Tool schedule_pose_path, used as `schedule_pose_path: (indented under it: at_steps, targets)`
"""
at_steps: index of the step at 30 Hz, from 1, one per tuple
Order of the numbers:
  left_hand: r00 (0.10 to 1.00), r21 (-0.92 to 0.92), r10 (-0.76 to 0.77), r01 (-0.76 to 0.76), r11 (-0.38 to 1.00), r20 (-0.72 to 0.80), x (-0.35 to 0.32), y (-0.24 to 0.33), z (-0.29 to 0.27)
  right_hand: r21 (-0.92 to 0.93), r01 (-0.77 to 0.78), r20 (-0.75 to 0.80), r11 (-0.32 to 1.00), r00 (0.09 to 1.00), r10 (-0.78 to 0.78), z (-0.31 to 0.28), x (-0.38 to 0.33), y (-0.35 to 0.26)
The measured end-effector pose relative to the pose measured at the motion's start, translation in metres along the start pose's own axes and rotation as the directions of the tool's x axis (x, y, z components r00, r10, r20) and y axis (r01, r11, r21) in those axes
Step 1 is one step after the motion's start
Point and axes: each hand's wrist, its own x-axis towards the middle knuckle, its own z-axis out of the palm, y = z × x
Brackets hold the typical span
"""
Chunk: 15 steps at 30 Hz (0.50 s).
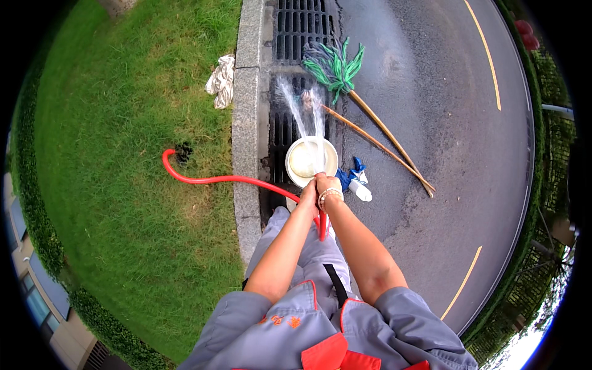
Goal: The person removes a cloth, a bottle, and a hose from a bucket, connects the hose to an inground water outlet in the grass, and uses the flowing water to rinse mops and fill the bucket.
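Both my hands meet in front of my body, closed round a red hose [237, 179]. My left hand [308, 197] is wrapped against it just behind my right hand [328, 184], which wears bead bracelets at the wrist. Two jets of water [319, 135] spread forward from the hose end; the end itself is hidden by my fingers. Beneath the jets stands a white bucket [333, 161] with pale, cloudy contents. The water reaches two mops on the drain grate: a green and grey one [336, 69] and one with a smaller, pale head [308, 98].
The wooden mop handles [388, 132] cross on the wet road at right. A white bottle [360, 190] and blue cloth or gloves [348, 176] lie beside the bucket. A stone kerb [246, 111] separates road from grass, where a crumpled pale cloth [222, 81] lies. The hose emerges near a dark hole [183, 152].
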Motion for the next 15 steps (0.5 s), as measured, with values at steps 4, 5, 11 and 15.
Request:
schedule_pose_path:
  at_steps: [4,5,11,15]
  targets:
    - [1.000,0.009,-0.019,0.018,1.000,0.025,-0.001,0.000,-0.007,-0.021,-0.030,0.003,0.999,1.000,0.030,0.004,0.002,0.002]
    - [1.000,0.018,-0.020,0.019,1.000,0.023,0.000,0.002,-0.010,-0.029,-0.034,0.012,0.999,0.999,0.035,0.007,0.002,0.002]
    - [0.998,0.123,-0.058,0.062,0.990,-0.033,0.010,0.008,-0.021,0.122,-0.096,0.013,0.988,0.995,0.095,0.019,0.012,0.009]
    - [0.993,0.186,-0.073,0.090,0.978,-0.097,0.011,0.013,-0.021,0.234,-0.183,0.092,0.955,0.982,0.165,0.014,0.008,0.003]
